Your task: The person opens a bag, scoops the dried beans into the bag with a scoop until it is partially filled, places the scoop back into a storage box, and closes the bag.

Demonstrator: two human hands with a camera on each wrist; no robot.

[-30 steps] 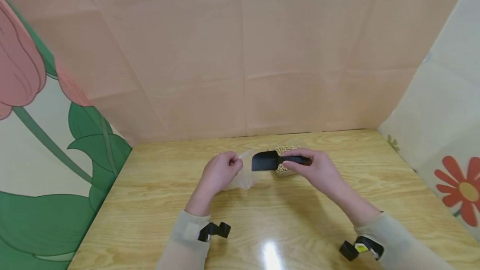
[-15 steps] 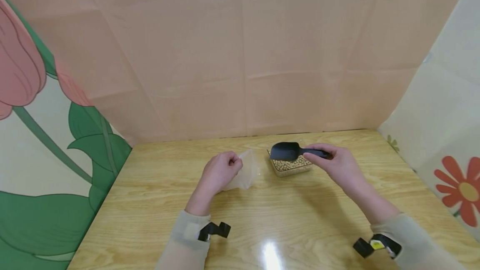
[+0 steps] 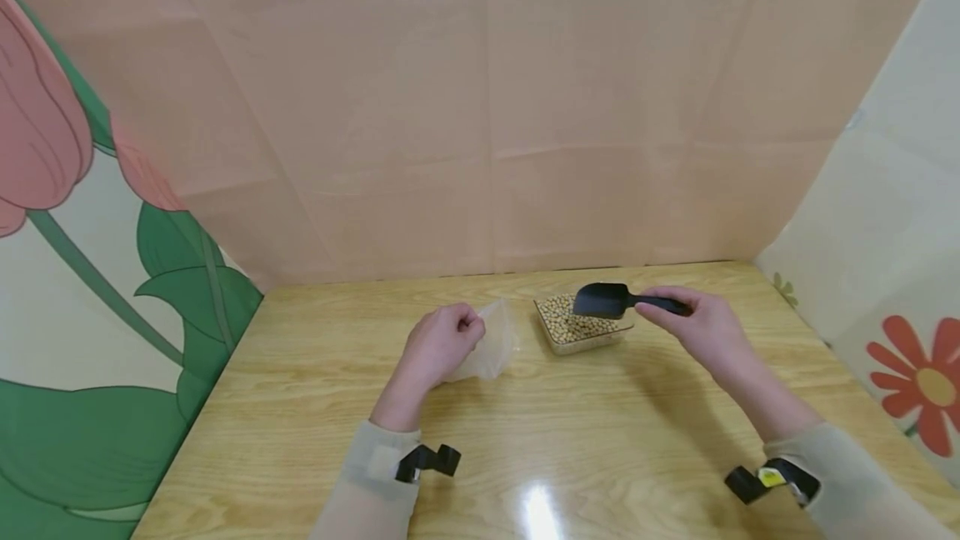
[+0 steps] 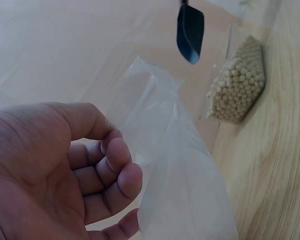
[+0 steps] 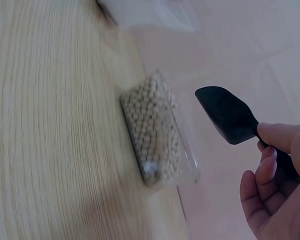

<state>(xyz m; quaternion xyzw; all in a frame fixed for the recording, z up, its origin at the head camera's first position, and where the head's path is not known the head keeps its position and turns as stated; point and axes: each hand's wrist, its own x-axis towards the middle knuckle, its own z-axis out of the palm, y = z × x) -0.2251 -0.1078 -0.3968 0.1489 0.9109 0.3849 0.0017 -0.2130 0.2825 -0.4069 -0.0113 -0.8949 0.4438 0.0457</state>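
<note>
My left hand (image 3: 442, 344) pinches the upper edge of a thin translucent plastic bag (image 3: 491, 347), which hangs to the right of the fingers. In the left wrist view the bag (image 4: 175, 165) spreads past curled fingers (image 4: 130, 180). My right hand (image 3: 701, 325) holds a black scoop (image 3: 602, 301) by its handle, blade pointing left. The blade hangs over a clear plastic box (image 3: 588, 347) of round pale beans, seen from the side in the right wrist view, where the scoop (image 5: 225, 112) stays apart from the beans (image 5: 147, 120).
A light wood-grain table (image 3: 480, 440) runs under both arms. A pink sheet (image 3: 480, 107) stands behind its back edge, with flower-printed panels (image 3: 915, 290) at the sides. Black wrist cameras (image 3: 431, 462) sit on both sleeves.
My right hand has carried the scoop rightward from beside the bag to over the box, uncovering the beans. My left hand and the bag have stayed in place.
</note>
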